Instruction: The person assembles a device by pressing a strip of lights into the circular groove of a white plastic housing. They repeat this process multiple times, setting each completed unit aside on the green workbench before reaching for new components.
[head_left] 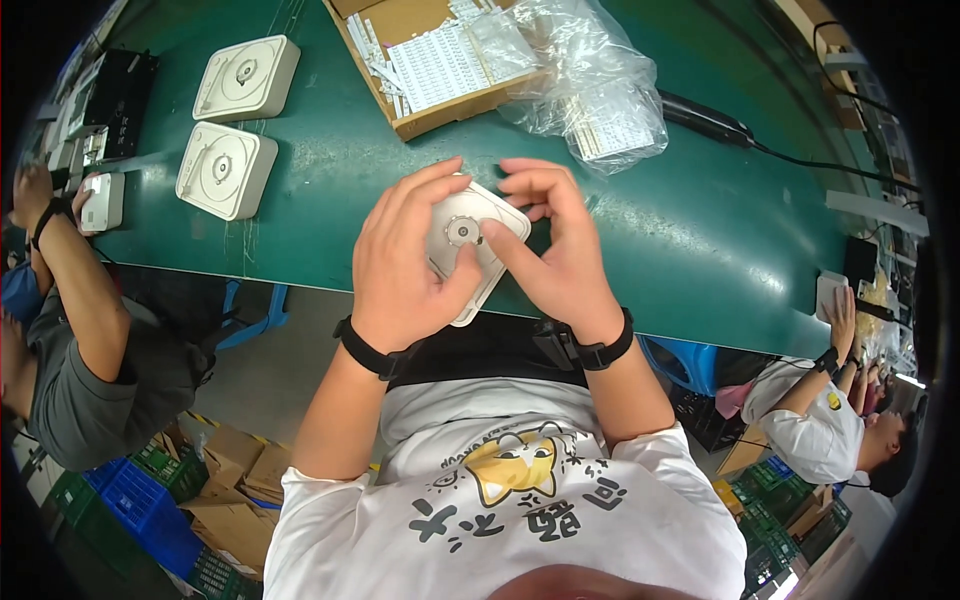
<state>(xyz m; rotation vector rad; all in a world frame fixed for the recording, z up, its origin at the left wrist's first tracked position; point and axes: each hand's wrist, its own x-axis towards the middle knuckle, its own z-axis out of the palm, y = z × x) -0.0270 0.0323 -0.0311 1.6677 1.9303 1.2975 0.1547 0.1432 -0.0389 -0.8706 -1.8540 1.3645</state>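
A white, rounded-square disc-player-like housing (480, 203) lies tilted between my hands at the table's near edge. In its middle sits a round metal hub (463, 231). My left hand (405, 255) wraps the housing's left side, with its thumb on the top face just below the hub. From the right, my right hand (560, 240) holds the same housing; its thumb presses beside the hub and its fingers curl near the far right corner. My fingers hide parts of both side edges.
Two similar white housings (247, 78) (226, 170) stand at the left on the green table (330, 215). Ahead are a cardboard box (440, 115) of white labelled strips, a clear plastic bag (600, 90) and a black corded tool (705, 118). Co-workers sit on both sides.
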